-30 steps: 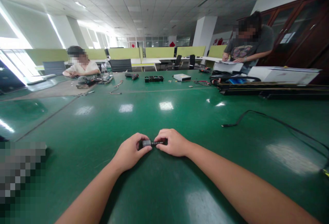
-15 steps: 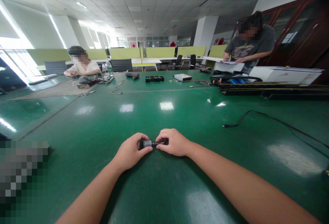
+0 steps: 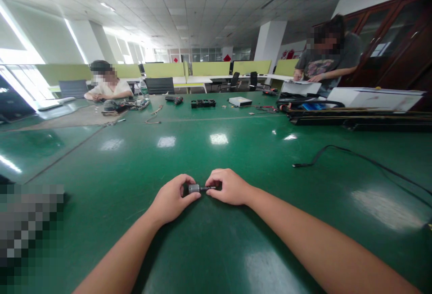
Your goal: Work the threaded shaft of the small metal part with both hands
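A small grey metal cylinder (image 3: 194, 188) with a thin dark threaded shaft (image 3: 206, 188) lies crosswise between my hands, low over the green table (image 3: 216, 235). My left hand (image 3: 173, 199) has its thumb and fingers curled round the cylinder at the shaft's left end. On the other side, my right hand (image 3: 229, 187) pinches the shaft near its right tip with thumb and fingers. A dark part at the cylinder's left end is partly hidden by my left fingers.
A black cable (image 3: 340, 148) runs along the right. Farther back are a drill (image 3: 174, 100), a black part (image 3: 203, 103), a white box (image 3: 240, 101) and black rails (image 3: 337, 117). One person (image 3: 111, 88) sits back left; another (image 3: 326, 64) stands back right.
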The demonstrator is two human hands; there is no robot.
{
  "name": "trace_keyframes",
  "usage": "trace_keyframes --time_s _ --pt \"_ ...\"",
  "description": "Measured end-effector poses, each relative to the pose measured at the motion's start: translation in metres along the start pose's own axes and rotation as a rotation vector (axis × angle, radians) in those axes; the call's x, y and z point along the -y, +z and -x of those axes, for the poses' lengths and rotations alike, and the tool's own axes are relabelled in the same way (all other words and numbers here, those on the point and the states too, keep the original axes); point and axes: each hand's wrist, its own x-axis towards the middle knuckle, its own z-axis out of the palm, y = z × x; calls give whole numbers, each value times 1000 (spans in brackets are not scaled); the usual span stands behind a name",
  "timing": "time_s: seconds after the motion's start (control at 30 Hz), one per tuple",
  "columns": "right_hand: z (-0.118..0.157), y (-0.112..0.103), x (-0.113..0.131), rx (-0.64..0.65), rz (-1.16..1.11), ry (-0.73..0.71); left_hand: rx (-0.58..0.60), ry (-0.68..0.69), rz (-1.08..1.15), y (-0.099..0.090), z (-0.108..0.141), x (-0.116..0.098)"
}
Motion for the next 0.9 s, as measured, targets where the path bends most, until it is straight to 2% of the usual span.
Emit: trace_keyframes --time_s 0.9 --pt "2 -6 -4 -12 -19 31 -13 -2 3 0 1 0"
